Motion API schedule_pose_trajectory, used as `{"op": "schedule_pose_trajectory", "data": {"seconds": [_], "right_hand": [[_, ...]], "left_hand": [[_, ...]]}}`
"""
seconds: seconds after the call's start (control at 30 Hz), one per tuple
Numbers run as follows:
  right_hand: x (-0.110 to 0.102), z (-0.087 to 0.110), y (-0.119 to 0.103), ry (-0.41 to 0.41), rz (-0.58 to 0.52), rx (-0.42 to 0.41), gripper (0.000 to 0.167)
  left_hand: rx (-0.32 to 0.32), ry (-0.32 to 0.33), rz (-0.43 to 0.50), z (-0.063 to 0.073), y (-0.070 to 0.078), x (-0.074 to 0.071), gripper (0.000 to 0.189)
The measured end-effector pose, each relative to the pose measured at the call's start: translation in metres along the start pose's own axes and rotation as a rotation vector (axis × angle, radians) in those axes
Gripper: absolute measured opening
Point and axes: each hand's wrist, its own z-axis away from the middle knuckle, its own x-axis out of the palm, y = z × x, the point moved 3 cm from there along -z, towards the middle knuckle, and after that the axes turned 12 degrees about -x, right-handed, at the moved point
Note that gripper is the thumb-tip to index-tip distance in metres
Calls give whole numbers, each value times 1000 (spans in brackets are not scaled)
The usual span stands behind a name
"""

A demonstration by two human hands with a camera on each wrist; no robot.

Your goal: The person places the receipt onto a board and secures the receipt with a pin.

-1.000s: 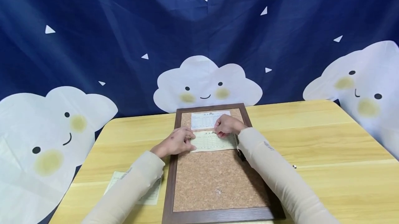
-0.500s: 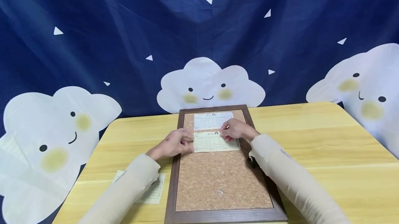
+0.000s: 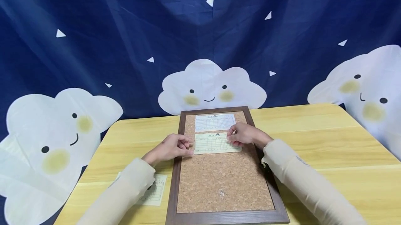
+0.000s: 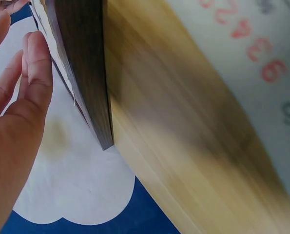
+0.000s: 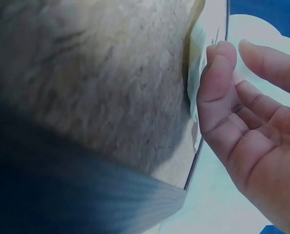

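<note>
A framed cork board [image 3: 222,186] leans in the middle, bearing two printed paper slips. Over the right part of the yellowish slip [image 3: 208,145] is my right hand [image 3: 247,134], its thumb and index finger slightly apart. The right wrist view shows nothing between those fingertips, which are close to the paper's lifted edge. A small dark spot marks the top of this slip. Loosely bent, the fingers of my left hand [image 3: 170,147] reach the slip's left edge, over the board's left frame. Above lies the whitish slip [image 3: 211,122], with a similar dark spot on its top edge.
Another printed slip [image 3: 158,190] lies on the wooden table [image 3: 316,131] left of the board, partly under the left sleeve [image 3: 125,190]. Behind the table hangs a dark blue curtain [image 3: 131,37] with white clouds. The board's thick brown frame [image 3: 232,217] stands out around the cork.
The right hand has moved right along the yellowish slip, uncovering the spot at its top. My left hand has drawn slightly left. The right sleeve now covers a small shiny item on the table.
</note>
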Motion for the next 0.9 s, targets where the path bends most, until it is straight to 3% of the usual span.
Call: {"op": "schedule_pose_trajectory", "data": {"seconds": [0.5,0.7,0.9], "right_hand": [[-8,26,3,-63,-27,-87,10],[-8,30,10,-32,-31,-50,9],[-10,38,12,-28,-22,-65,11]], "left_hand": [[-37,-6,29,10,-9,-6,32],[-43,-6,68,16,-13,-8,35],[-53,-1,75,21,-19,-11,35]]}}
